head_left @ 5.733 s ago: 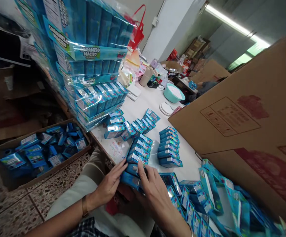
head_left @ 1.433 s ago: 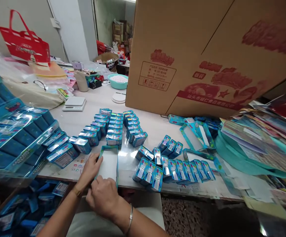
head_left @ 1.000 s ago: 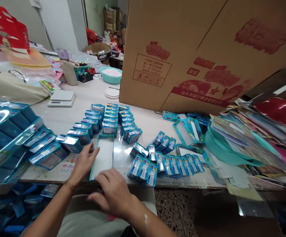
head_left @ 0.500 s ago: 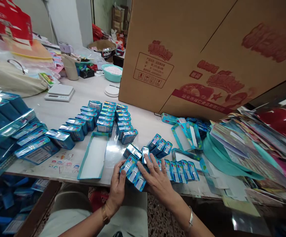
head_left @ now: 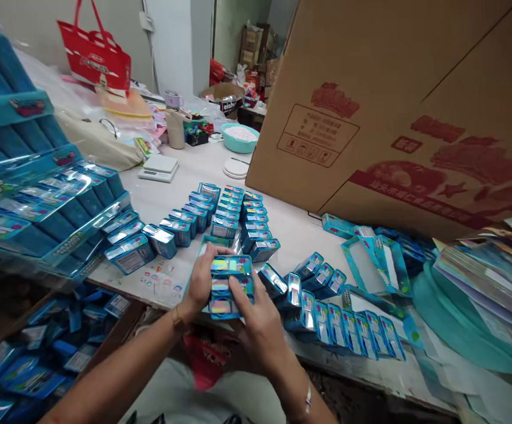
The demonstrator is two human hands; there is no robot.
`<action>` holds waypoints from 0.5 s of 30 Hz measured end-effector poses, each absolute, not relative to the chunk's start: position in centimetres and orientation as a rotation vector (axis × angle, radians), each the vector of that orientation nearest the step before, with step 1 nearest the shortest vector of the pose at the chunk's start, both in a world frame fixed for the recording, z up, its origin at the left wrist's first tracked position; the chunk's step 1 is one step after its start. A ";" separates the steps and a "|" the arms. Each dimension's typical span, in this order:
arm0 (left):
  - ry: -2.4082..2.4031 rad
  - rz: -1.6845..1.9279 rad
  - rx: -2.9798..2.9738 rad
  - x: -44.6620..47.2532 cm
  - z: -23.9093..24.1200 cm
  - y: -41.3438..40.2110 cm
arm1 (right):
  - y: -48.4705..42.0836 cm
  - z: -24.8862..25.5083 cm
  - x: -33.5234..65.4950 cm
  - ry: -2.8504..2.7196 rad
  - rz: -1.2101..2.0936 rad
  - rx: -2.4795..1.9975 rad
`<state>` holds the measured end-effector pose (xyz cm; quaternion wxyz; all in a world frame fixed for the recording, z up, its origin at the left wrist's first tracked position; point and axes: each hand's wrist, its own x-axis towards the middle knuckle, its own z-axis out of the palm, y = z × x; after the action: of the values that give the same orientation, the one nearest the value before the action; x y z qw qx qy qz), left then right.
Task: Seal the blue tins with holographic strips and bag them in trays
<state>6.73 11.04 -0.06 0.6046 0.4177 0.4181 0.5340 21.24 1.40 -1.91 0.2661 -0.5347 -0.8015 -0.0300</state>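
My left hand [head_left: 199, 285] and my right hand [head_left: 258, 309] are closed from either side around a short row of small blue boxes [head_left: 232, 265] with shiny printed tops. The thumb of my right hand presses on the boxes. Beneath them is a shallow teal-edged tray [head_left: 217, 239], mostly hidden by my hands. To the right of my right hand, more of the same boxes [head_left: 335, 324] stand in a line along the table's front edge. Several boxes [head_left: 226, 224] stand in rows just beyond the tray.
A large brown carton [head_left: 384, 118] rises at the back right. Flat trays [head_left: 364, 265] lie before it, beside stacked printed sheets [head_left: 481, 294]. At left stands a tiered display of blue boxes [head_left: 62, 200], above a bin of loose boxes [head_left: 39, 353]. A scale [head_left: 159, 168] sits farther back.
Both hands have taken a few boxes from the group at the table's front edge and carried them left, over the tray. The head view has turned left.
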 end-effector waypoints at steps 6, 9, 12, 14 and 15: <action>0.906 1.158 0.856 2.3 -2.4 15.7 | 4.7 -3.7 15.4 -2.041 0.112 -1.484; 0.857 1.104 0.743 1.3 -3.7 16.2 | 4.8 -3.7 13.7 -2.026 0.171 -1.532; 0.908 1.073 0.827 0.4 -4.4 16.7 | 4.7 -4.1 12.6 -1.961 0.248 -1.544; 0.944 1.045 0.946 0.0 -4.6 17.1 | 4.5 -5.2 12.1 -1.889 0.265 -1.529; 0.945 1.029 0.999 -0.2 -4.7 17.3 | 4.3 -5.8 11.9 -1.857 0.263 -1.518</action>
<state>-0.20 17.28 -4.70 0.6534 0.4403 0.4163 0.4538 11.87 4.34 -5.82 0.3562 -0.5879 -0.7191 0.1018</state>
